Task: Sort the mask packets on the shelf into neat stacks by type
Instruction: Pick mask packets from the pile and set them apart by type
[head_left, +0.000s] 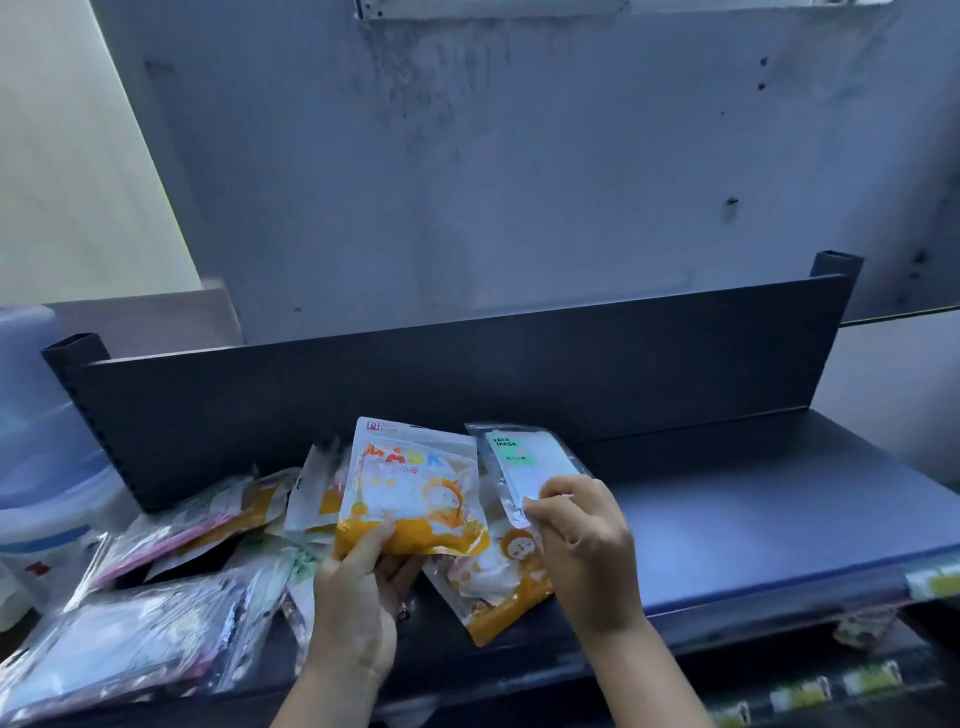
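Currently left hand (358, 587) grips the orange-and-white printed plastic mask packet (410, 493) by its bottom edge, long axis upright. Right hand (582, 540) pinches the clear "FACE MASK" packet (530, 462) just right of it, nearer the bare dark shelf (753, 514).

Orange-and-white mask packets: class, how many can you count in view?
3 clearly: one orange-and-white mask packet held in the left hand, one lying below the right hand, one partly buried behind. Others may be hidden.

Two hands, left (358, 587) and right (582, 540), each hold one packet: one orange (410, 488), one clear (530, 462). Another orange packet (498, 582) lies center; the lower-left pile (171, 571) is uncountable.
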